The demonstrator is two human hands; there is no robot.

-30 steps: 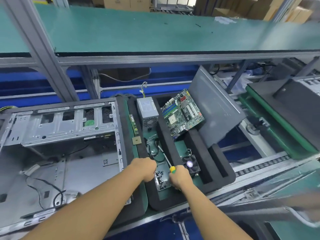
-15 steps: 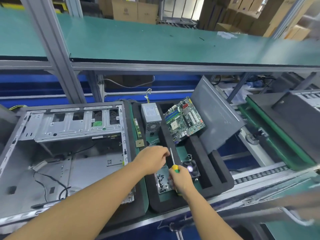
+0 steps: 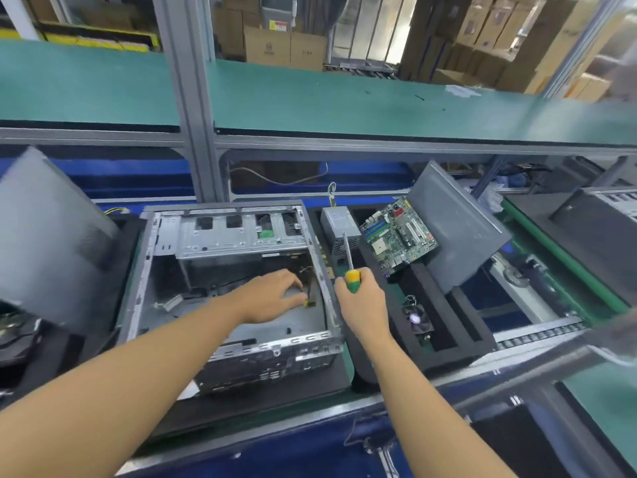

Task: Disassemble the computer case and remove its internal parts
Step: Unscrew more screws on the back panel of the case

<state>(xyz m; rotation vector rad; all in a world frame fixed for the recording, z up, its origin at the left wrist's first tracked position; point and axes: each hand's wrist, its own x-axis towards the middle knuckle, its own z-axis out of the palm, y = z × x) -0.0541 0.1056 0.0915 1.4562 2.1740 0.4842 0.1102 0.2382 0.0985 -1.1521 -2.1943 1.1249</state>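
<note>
The open grey computer case lies on its side on black foam in front of me. My left hand reaches inside it, near the right wall. Its thumb and fingertips lie at a small dark part with thin wires there. I cannot tell if they hold it. My right hand hovers just right of the case and grips a screwdriver by its yellow-green handle, shaft pointing up. Removed parts sit in a black foam tray to the right: the motherboard, the power supply and a small fan.
A grey side panel leans at the tray's far right. Another grey panel stands at the left, blurred. An aluminium post and a green shelf cross above the case. A second dark case sits far right.
My left hand has left the screw box in the foam tray and moved into the case. My right hand lifted the screwdriver upright. The view swung left and up.
</note>
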